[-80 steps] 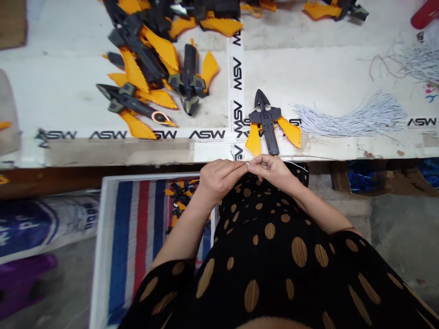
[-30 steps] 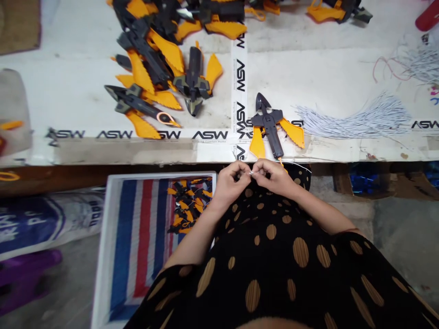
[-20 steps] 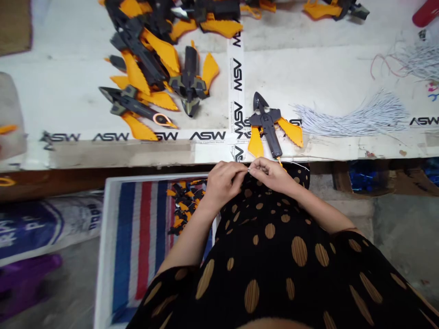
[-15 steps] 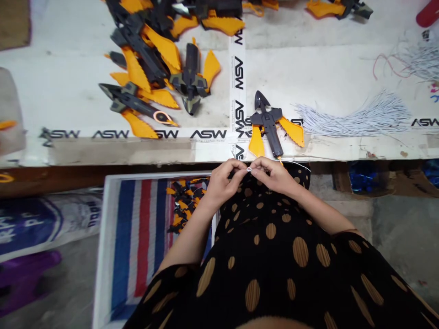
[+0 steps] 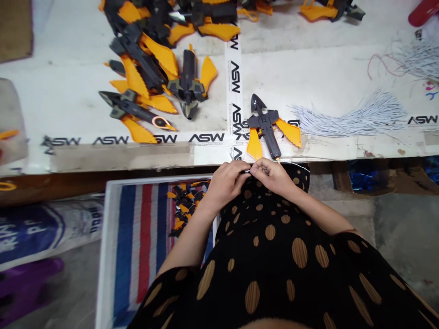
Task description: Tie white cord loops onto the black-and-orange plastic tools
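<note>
My left hand (image 5: 228, 183) and my right hand (image 5: 270, 176) meet fingertip to fingertip just off the table's front edge. Both pinch a thin white string, whose loose end (image 5: 297, 165) runs out to the right past my right hand. Just beyond my hands, a dark grey toy with orange wings (image 5: 269, 130) lies on the table, its orange tip close to my right hand's fingers. How the string passes between my fingertips is too small to make out. A bundle of white strings (image 5: 353, 116) lies right of the toy.
More dark and orange toys (image 5: 147, 61) are piled at the table's back left. Another string bundle (image 5: 418, 59) and a red object (image 5: 423, 12) are at the far right. Below the table on the left, a striped-lined bin (image 5: 144, 237) holds several toys. A purple object (image 5: 30, 278) stands on the floor.
The small white loop between my fingertips is now mostly covered. My left hand has turned, its fingers folding over the string. The view has shifted slightly.
</note>
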Action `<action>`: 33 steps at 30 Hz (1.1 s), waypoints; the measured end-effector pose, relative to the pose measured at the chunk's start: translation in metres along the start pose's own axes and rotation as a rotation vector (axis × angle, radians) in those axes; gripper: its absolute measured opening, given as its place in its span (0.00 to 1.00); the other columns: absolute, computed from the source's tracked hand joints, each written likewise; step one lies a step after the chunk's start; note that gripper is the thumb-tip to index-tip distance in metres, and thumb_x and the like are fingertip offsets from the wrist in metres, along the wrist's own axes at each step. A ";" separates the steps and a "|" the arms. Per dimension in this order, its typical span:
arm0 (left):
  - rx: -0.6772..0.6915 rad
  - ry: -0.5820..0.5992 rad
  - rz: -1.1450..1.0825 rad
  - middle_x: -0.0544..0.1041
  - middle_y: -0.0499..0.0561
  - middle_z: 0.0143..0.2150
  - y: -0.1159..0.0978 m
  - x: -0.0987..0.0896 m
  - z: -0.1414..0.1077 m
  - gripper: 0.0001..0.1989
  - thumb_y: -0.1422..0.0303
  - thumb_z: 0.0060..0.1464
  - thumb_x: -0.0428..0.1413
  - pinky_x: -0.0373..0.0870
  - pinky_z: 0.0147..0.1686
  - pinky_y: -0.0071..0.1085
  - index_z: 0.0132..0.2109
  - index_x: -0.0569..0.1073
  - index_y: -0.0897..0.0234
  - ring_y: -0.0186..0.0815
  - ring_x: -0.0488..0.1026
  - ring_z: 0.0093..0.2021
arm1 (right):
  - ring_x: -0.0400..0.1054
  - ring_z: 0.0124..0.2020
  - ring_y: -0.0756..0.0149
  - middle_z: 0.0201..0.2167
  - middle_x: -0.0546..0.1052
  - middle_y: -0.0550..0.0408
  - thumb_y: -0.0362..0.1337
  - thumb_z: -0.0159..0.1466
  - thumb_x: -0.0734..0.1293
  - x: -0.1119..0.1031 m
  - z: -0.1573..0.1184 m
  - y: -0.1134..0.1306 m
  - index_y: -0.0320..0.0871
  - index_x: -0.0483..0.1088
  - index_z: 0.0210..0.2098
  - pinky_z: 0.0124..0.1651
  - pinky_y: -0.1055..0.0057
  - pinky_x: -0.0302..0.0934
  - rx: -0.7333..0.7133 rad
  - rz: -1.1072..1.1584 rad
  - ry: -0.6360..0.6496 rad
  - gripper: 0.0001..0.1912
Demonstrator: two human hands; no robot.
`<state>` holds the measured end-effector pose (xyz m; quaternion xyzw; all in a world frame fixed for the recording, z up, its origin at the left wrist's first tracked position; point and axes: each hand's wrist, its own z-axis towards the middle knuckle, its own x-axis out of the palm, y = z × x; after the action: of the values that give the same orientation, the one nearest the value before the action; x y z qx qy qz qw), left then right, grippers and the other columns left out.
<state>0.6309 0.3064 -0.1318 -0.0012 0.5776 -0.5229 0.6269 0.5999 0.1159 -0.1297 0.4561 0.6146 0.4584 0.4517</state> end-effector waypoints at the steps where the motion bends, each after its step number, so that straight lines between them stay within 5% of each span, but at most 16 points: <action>1: 0.042 0.015 0.072 0.79 0.54 0.44 0.001 -0.001 0.002 0.05 0.67 0.69 0.51 0.69 0.43 0.35 0.47 0.70 0.61 0.39 0.76 0.43 | 0.56 0.23 0.74 0.25 0.68 0.63 0.45 0.66 0.64 0.000 0.000 0.000 0.43 0.69 0.34 0.27 0.75 0.51 0.000 -0.005 0.004 0.11; 6: 0.132 0.124 0.206 0.76 0.51 0.34 0.002 -0.013 0.004 0.09 0.70 0.69 0.47 0.66 0.39 0.37 0.39 0.69 0.61 0.39 0.73 0.34 | 0.58 0.24 0.74 0.24 0.69 0.62 0.43 0.67 0.64 -0.008 -0.005 0.000 0.43 0.69 0.34 0.29 0.74 0.52 -0.085 -0.125 -0.020 0.11; 11: 0.092 0.200 0.170 0.78 0.50 0.33 0.002 -0.023 0.002 0.09 0.69 0.69 0.49 0.66 0.40 0.37 0.38 0.70 0.61 0.38 0.73 0.34 | 0.61 0.25 0.73 0.25 0.72 0.61 0.42 0.70 0.63 -0.012 -0.011 0.000 0.43 0.69 0.35 0.32 0.74 0.55 -0.210 -0.221 -0.056 0.10; 14: 0.049 0.149 0.121 0.80 0.50 0.34 0.008 -0.023 0.004 0.09 0.64 0.69 0.52 0.68 0.41 0.36 0.39 0.73 0.61 0.38 0.75 0.34 | 0.65 0.27 0.73 0.35 0.76 0.55 0.41 0.71 0.63 -0.019 -0.015 0.001 0.43 0.71 0.40 0.33 0.74 0.60 -0.328 -0.246 -0.040 0.09; 17: -0.042 0.119 0.109 0.82 0.50 0.35 0.017 -0.033 0.009 0.10 0.60 0.66 0.56 0.70 0.43 0.37 0.38 0.76 0.60 0.39 0.77 0.35 | 0.71 0.36 0.69 0.49 0.76 0.48 0.36 0.71 0.61 -0.041 -0.022 -0.003 0.44 0.71 0.47 0.39 0.71 0.66 -0.374 -0.363 -0.201 0.09; 21: -0.094 0.111 0.081 0.83 0.51 0.41 0.015 -0.042 0.025 0.13 0.55 0.64 0.59 0.70 0.50 0.40 0.45 0.78 0.58 0.41 0.78 0.43 | 0.73 0.46 0.61 0.51 0.76 0.46 0.33 0.69 0.63 -0.066 -0.028 -0.021 0.44 0.73 0.49 0.44 0.67 0.69 -0.259 -0.636 -0.320 0.11; 26: 0.083 0.186 0.146 0.71 0.55 0.66 -0.012 0.004 0.064 0.21 0.53 0.63 0.59 0.56 0.68 0.52 0.58 0.74 0.56 0.48 0.64 0.69 | 0.74 0.46 0.62 0.49 0.77 0.48 0.37 0.72 0.62 -0.059 -0.025 -0.032 0.45 0.75 0.44 0.43 0.70 0.69 -0.252 -0.716 -0.329 0.10; 29: 0.110 0.275 0.215 0.62 0.56 0.73 -0.015 0.033 0.076 0.21 0.53 0.62 0.60 0.42 0.72 0.60 0.59 0.73 0.56 0.53 0.52 0.75 | 0.75 0.44 0.63 0.45 0.79 0.49 0.38 0.74 0.60 -0.059 -0.028 -0.030 0.45 0.75 0.44 0.45 0.70 0.68 -0.289 -0.724 -0.302 0.12; 33: 0.083 0.288 0.206 0.63 0.56 0.72 -0.003 0.034 0.068 0.18 0.53 0.66 0.56 0.39 0.72 0.63 0.56 0.73 0.57 0.52 0.51 0.76 | 0.75 0.44 0.61 0.41 0.80 0.50 0.39 0.74 0.60 -0.087 -0.044 -0.027 0.46 0.76 0.44 0.50 0.66 0.69 -0.285 -0.742 -0.486 0.13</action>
<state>0.6710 0.2418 -0.1320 0.1586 0.6364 -0.4740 0.5875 0.5685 0.0203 -0.1365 0.2328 0.5435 0.2256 0.7743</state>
